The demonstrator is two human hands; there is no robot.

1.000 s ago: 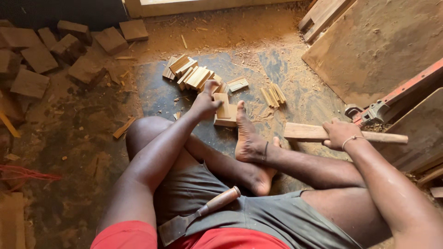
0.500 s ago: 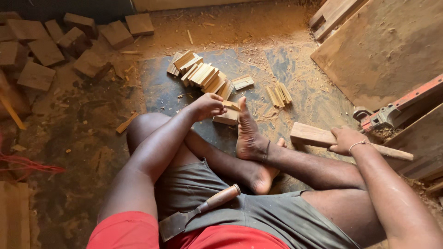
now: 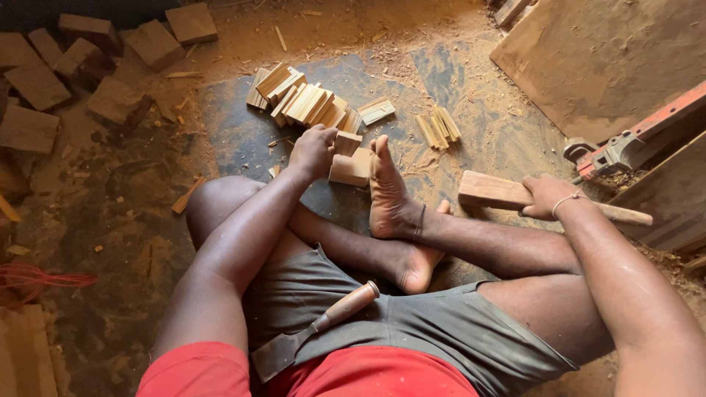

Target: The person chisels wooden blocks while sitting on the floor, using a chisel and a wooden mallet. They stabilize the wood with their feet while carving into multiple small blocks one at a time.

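Head view: left hand (image 3: 312,151) closes its grip on a small block (image 3: 347,142), resting on a larger block (image 3: 350,170) that a foot (image 3: 388,192) braces from the right. Right hand (image 3: 546,196) has its grip wrapped tight round a wooden mallet (image 3: 500,192), low at the right. A chisel (image 3: 312,332) lies loose in the lap, blade near the thigh. Judged risks: the chisel could slide and cut skin if the legs shift; a mallet blow on the blocks could land on toes or fingers, since both touch the wood; sawdust on the floor (image 3: 243,140) lets blocks skid.
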